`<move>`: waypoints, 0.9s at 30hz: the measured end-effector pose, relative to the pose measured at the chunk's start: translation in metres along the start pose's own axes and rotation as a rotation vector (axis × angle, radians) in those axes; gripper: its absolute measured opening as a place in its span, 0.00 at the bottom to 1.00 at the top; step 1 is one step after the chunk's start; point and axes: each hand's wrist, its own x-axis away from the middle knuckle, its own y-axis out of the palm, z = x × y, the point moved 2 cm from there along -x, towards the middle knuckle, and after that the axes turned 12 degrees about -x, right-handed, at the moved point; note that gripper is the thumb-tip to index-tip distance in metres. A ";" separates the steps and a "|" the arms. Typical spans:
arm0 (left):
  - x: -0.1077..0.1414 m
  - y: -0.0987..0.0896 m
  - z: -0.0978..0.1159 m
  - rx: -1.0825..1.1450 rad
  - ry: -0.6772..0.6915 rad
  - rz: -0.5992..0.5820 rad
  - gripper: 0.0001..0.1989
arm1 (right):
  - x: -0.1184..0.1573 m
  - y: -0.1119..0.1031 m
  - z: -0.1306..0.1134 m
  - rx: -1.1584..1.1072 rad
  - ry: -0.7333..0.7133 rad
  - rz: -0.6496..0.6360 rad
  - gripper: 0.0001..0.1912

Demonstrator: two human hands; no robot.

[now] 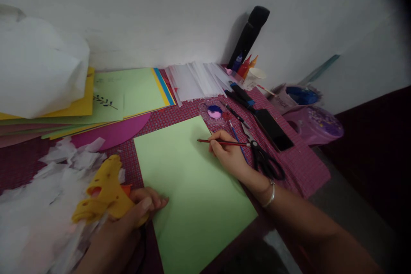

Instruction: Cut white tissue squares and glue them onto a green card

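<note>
My right hand [226, 154] is closed round a slim red-and-black pencil [229, 142], held above a pale green sheet of paper [189, 188]. The pencil's thin end points left over the sheet, which shows no marks I can make out. A bracelet circles the right wrist. At the lower left, my left hand [128, 222] grips a yellow glue gun [109, 192] with an orange trigger. Its fingertips reach the left edge of the green sheet. Under and beside the glue gun lies a heap of crumpled white scraps [61, 175].
Coloured sheets [138, 87] and clear strips [195, 79] lie along the wall. To the right are a paint palette [214, 112], black scissors [268, 162], a phone [272, 128] and a blue-handled brush [236, 133]. Paint bottles [245, 66] and a cup [257, 72] stand behind.
</note>
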 end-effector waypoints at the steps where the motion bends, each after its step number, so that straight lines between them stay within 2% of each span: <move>1: 0.001 0.001 0.002 -0.004 -0.001 0.011 0.14 | 0.000 0.000 0.000 0.003 0.001 -0.001 0.02; 14: 0.000 0.005 0.009 0.042 0.021 0.013 0.12 | -0.001 0.001 0.000 0.013 -0.014 -0.024 0.03; 20: 0.002 0.006 0.014 0.068 -0.003 -0.039 0.09 | -0.002 0.002 0.000 0.027 -0.029 -0.023 0.03; 27: 0.001 0.005 0.013 0.042 0.041 -0.040 0.10 | -0.001 0.004 -0.002 0.019 0.005 -0.038 0.03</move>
